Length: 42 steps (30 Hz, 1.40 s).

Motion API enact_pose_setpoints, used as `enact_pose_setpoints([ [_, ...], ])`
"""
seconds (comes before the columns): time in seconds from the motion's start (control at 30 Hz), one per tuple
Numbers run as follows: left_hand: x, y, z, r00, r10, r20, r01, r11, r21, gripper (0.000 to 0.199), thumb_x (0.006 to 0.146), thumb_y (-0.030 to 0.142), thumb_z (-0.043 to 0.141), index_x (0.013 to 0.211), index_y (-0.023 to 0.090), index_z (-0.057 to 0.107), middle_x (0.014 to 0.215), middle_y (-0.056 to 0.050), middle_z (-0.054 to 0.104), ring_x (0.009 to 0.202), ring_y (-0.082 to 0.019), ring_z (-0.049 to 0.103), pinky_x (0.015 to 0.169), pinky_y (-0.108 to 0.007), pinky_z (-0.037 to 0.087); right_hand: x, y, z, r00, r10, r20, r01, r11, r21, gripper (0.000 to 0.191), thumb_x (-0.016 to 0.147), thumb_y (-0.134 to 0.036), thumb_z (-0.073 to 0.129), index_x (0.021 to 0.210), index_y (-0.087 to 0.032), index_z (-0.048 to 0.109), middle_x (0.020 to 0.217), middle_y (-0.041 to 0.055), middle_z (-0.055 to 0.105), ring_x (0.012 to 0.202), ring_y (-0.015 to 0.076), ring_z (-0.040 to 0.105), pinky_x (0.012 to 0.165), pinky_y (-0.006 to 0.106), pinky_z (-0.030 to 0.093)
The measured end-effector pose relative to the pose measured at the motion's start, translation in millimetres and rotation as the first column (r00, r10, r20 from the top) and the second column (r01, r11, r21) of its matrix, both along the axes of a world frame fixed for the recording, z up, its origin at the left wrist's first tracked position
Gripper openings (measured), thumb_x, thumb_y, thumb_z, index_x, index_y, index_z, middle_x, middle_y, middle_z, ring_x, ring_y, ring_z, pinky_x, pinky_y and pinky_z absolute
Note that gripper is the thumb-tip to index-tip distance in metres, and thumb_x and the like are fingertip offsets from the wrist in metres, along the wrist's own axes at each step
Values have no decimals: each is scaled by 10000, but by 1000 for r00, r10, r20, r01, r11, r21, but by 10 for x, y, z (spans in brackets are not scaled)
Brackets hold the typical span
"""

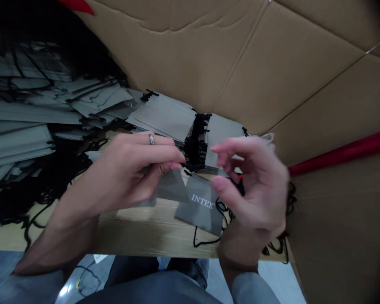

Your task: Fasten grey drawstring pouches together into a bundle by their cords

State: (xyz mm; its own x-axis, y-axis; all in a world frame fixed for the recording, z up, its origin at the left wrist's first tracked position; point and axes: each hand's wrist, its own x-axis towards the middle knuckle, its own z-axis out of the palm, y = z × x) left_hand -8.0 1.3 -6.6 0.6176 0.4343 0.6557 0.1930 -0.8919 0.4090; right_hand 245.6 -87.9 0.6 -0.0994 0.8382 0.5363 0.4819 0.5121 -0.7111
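Note:
My left hand (129,169), with a ring on one finger, pinches the black cord end of a small grey drawstring pouch (171,185) above the table. The pouch hangs below my fingertips, partly hidden by the hand. To the right, my right hand (256,190) is raised with thumb and fingers apart, slightly blurred, and nothing shows between them. Between and below the hands, another grey drawstring pouch (194,213) printed INTEX lies on the table, its black cord looped at its right side.
Behind my hands stand two stacks of grey pouches, a left stack (164,114) and a right stack (221,124). A large heap of pouches (28,105) fills the left. Cardboard walls (190,50) enclose the back and right of the wooden table (136,238). A red strip (345,150) crosses the right wall.

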Motion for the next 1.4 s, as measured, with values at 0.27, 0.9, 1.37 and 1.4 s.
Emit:
enact_pose_setpoints([
  [0.27, -23, 24, 31, 999, -48, 19, 48, 999, 19, 289, 983, -3, 530, 910, 234, 678, 868, 11, 789, 712, -138, 726, 673, -299, 533, -175, 343, -213, 954, 270, -129, -268, 963, 34, 269, 953, -149, 861, 1196, -255, 812, 1016, 2, 813, 816, 143, 742, 632, 244, 608],
  [0.9, -98, 74, 41, 946, -297, 131, 313, 942, -122, 213, 1058, 55, 611, 992, 245, 682, 802, 45, 719, 699, -118, 612, 773, -301, 514, -422, 370, -305, 847, 339, -410, -321, 940, 113, 211, 809, -119, 931, 967, -222, 836, 839, 1, 820, 681, 137, 718, 599, 243, 624],
  [1.37, -142, 82, 70, 984, -128, 125, 146, 977, -152, 196, 1070, 130, 595, 940, 258, 665, 741, 27, 682, 677, -136, 573, 655, -315, 435, -238, 310, -184, 903, 243, -353, -269, 963, -25, 196, 943, -230, 916, 1131, -239, 865, 924, 23, 843, 760, 162, 781, 678, 266, 672],
  [1.4, -137, 74, 73, 987, -116, 108, 131, 980, -149, 201, 1070, 124, 590, 937, 257, 661, 739, 33, 670, 676, -133, 565, 667, -309, 438, -246, 303, -182, 912, 228, -341, -253, 967, -29, 183, 936, -213, 921, 1107, -242, 867, 918, 17, 845, 754, 156, 777, 670, 258, 661],
])
